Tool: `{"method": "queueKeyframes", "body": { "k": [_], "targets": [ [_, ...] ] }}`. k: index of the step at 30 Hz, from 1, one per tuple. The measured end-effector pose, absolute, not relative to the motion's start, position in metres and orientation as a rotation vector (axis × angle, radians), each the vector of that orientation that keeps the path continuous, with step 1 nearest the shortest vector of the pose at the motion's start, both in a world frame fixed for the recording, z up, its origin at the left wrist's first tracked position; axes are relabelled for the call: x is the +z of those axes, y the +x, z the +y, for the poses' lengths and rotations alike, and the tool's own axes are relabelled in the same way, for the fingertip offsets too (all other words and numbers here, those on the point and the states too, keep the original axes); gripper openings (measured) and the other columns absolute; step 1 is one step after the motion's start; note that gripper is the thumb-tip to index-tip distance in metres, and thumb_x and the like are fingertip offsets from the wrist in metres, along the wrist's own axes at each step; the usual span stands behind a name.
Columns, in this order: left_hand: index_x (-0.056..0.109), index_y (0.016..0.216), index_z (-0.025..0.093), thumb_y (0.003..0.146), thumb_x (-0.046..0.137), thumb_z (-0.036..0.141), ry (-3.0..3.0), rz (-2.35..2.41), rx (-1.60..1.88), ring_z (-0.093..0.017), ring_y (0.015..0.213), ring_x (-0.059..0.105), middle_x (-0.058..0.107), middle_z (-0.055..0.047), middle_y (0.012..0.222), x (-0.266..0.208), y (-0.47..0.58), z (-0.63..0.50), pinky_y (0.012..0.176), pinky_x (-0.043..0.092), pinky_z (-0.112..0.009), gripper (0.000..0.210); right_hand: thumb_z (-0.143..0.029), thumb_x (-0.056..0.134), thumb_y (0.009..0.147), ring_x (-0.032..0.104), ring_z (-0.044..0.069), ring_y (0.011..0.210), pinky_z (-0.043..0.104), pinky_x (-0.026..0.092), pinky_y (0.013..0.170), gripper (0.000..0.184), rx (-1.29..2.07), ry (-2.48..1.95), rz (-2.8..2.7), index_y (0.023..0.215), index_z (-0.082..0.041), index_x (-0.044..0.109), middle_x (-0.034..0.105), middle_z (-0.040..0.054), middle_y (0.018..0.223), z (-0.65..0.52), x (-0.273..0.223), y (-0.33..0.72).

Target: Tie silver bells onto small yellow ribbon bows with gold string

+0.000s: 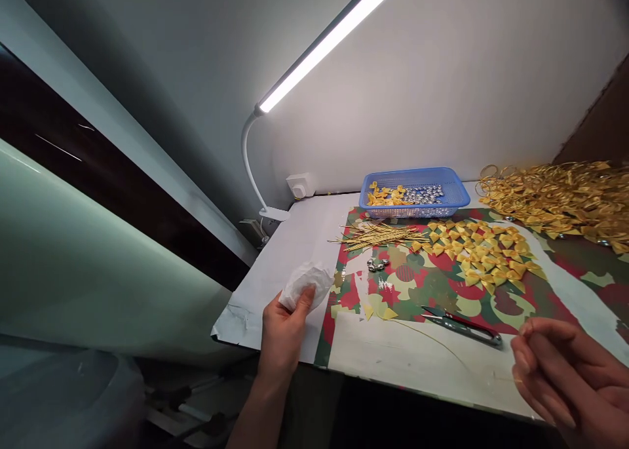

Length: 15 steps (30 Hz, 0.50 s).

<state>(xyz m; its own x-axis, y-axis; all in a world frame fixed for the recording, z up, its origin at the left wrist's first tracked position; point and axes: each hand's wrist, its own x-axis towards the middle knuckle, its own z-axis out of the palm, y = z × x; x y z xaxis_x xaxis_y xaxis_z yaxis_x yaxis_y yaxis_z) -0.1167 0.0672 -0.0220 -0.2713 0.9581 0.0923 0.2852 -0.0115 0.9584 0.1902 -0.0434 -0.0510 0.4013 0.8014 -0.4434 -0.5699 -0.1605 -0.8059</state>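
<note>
My left hand (285, 328) is closed on a crumpled white tissue (307, 286) above the table's left part. My right hand (572, 377) is at the lower right, its thumb and fingers pinched together; what they hold, if anything, I cannot make out. Between the hands, near the table's front edge, lies a yellow ribbon bow (379, 313) with a thin yellow cord (437, 343) trailing right toward my right hand. Thread snips (464, 326) with dark blades lie just left of my right hand. A small group of silver beads (377, 265) sits on the patterned sheet.
A blue basket (415, 212) holds yellow bows and silver beads. Before it lie gold cords (378, 235) and many yellow bows (484, 252). Finished-looking gold strands (560, 196) are heaped at the right. A lit lamp (324, 49) arches over the table (299, 239).
</note>
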Motion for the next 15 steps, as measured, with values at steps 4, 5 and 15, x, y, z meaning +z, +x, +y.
{"method": "queueKeyframes", "body": {
  "k": [4, 5, 15],
  "targets": [
    [0.067, 0.080, 0.016, 0.085, 0.065, 0.036, 1.583, 1.830, 1.213, -0.021, 0.066, 0.061, 0.065, -0.002, 0.067, -0.026, -0.123, 0.076, 0.061, 0.047, -0.030, 0.021, -0.041, 0.094, 0.054, 0.068, 0.017, 0.067, 0.020, 0.059, 0.052, 0.048, 1.233, -1.220, -0.186, 0.090, -0.027, 0.066, 0.068, 0.0002, 0.074, -0.041, -0.050, 0.192],
    [0.064, 0.075, 0.018, 0.086, 0.062, 0.030, 1.661, 1.881, 1.195, -0.021, 0.066, 0.059, 0.062, -0.001, 0.066, -0.027, -0.123, 0.078, 0.062, 0.046, -0.030, 0.016, -0.041, 0.094, 0.053, 0.067, 0.017, 0.067, 0.020, 0.059, 0.053, 0.048, 1.227, -1.214, -0.185, 0.089, -0.027, 0.066, 0.068, 0.0000, 0.075, -0.041, -0.049, 0.191],
    [0.071, 0.106, 0.024, 0.082, 0.052, 0.009, 2.218, 1.869, 0.697, -0.028, 0.100, 0.066, 0.073, -0.007, 0.105, -0.030, -0.120, 0.068, 0.085, 0.051, -0.040, 0.034, -0.042, 0.090, 0.061, 0.045, 0.005, 0.042, 0.017, 0.042, 0.037, 0.037, 1.167, -1.129, -0.365, 0.086, -0.026, 0.067, 0.064, -0.0026, 0.068, -0.040, -0.026, 0.185]
  ]
}}
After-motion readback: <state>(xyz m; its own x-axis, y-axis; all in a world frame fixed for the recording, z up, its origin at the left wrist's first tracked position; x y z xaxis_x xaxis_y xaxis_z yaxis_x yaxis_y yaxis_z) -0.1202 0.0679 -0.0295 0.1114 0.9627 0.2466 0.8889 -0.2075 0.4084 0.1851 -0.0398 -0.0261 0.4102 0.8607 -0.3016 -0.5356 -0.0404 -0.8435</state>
